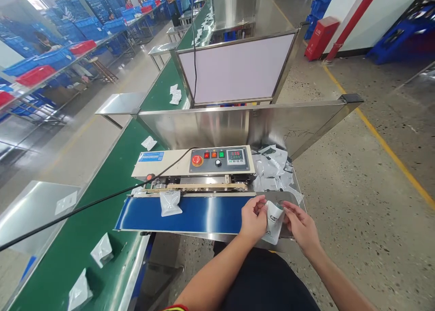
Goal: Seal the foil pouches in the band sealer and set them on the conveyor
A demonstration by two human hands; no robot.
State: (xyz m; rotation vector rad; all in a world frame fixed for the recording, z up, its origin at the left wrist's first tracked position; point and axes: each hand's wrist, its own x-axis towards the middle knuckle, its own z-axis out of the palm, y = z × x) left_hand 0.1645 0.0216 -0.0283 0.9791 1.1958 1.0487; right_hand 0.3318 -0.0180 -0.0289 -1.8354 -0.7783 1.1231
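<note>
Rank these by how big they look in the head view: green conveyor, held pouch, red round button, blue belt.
Largest to smallest:
1. Green conveyor
2. Blue belt
3. Held pouch
4. Red round button

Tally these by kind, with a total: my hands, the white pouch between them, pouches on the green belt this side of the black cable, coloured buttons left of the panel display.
Hands: 2 (left hand, right hand)
White pouch: 1
Near pouches on green belt: 2
Coloured buttons: 4 (2 red, 1 orange, 1 green)
Total: 9
</note>
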